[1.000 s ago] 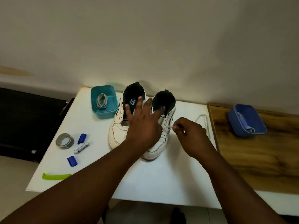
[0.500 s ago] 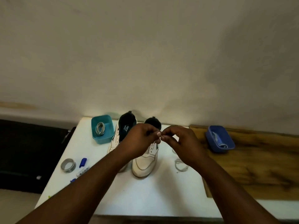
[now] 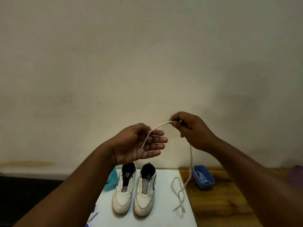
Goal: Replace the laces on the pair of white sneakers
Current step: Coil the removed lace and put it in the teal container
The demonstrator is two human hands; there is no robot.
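Note:
Two white sneakers stand side by side on the white table (image 3: 164,210), toes toward me: the left sneaker (image 3: 123,194) and the right sneaker (image 3: 145,195), both without laces. My right hand (image 3: 190,130) is raised high and pinches a white lace (image 3: 190,161) near its end. The lace's short end arcs left and lies across the straight fingers of my left hand (image 3: 141,143), palm up. The long part hangs from my right hand down to the table, where it lies in loose loops right of the shoes.
A blue tray (image 3: 204,179) with lace-like things sits on the wooden surface (image 3: 221,207) to the right. A teal tray (image 3: 112,181) shows partly behind my left forearm. Small items peek out at the table's left front edge.
Both hands rose from the right sneaker and moved apart, drawing the lace up clear of the shoe. My left hand let go of its pinch and spread flat. The camera tilted upward.

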